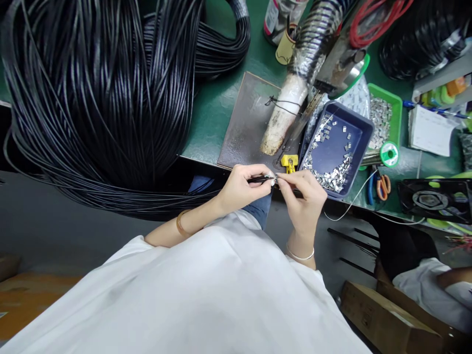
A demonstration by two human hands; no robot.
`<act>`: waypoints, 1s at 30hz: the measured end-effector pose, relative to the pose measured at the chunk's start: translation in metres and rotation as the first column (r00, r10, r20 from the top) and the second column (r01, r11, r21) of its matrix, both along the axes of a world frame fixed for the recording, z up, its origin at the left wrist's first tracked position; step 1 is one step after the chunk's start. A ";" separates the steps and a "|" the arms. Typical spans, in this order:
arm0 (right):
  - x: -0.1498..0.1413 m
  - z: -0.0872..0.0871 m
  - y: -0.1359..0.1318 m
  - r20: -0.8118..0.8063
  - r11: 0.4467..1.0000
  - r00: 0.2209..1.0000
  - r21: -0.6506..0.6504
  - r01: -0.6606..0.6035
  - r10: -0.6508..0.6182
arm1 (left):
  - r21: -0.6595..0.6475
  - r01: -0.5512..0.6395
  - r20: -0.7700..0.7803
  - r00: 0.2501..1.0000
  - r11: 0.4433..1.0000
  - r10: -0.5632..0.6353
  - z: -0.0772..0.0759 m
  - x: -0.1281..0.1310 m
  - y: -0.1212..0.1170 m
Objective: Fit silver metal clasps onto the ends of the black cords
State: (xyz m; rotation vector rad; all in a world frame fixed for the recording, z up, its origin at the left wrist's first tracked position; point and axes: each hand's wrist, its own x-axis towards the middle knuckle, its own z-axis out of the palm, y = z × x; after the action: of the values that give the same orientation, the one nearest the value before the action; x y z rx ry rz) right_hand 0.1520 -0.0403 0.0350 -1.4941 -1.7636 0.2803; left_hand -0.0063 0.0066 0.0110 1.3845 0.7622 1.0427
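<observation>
My left hand (244, 186) is closed around the end of a black cable (261, 179), close to the table's front edge. Thumb and forefinger of my right hand (303, 194) pinch a small metal piece at the cable's tip; the fingers cover most of it. Many black cables (110, 98) hang in a thick bundle over the table edge at the left. Just right of my hands stands a dark blue tray (363, 129) with small silver metal pieces (334, 179) in it. A yellow clip-like fixture (289, 162) sits right behind my fingertips.
A soldering iron (302, 118) and a foil-wrapped hose (283, 113) reach over a brown board (247, 118). Farther right are a green tray (396, 108), a solder spool (389, 154), orange-handled pliers (383, 187) and a black fan (435, 200). Another person (424, 280) sits at the right.
</observation>
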 end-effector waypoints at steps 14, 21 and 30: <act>0.012 -0.017 -0.003 0.359 0.963 0.933 0.257 -0.075 -0.023 | -0.204 -0.022 0.067 0.997 0.979 0.037 -0.007 0.007 0.003; 0.012 -0.024 0.000 0.454 0.965 0.888 0.196 -0.176 0.070 | -0.210 -0.083 0.049 0.994 0.974 0.096 -0.007 0.008 0.003; -0.002 -0.037 -0.003 -0.294 0.977 0.940 0.069 0.200 -0.171 | -0.217 -0.106 0.040 0.992 0.970 0.117 -0.007 0.013 0.006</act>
State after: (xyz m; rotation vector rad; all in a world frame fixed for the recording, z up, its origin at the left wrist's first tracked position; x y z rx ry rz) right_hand 0.1497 -0.0434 -0.0024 -1.4572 -1.3781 0.2933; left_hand 0.0062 0.0131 0.0038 1.1366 0.8950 1.0471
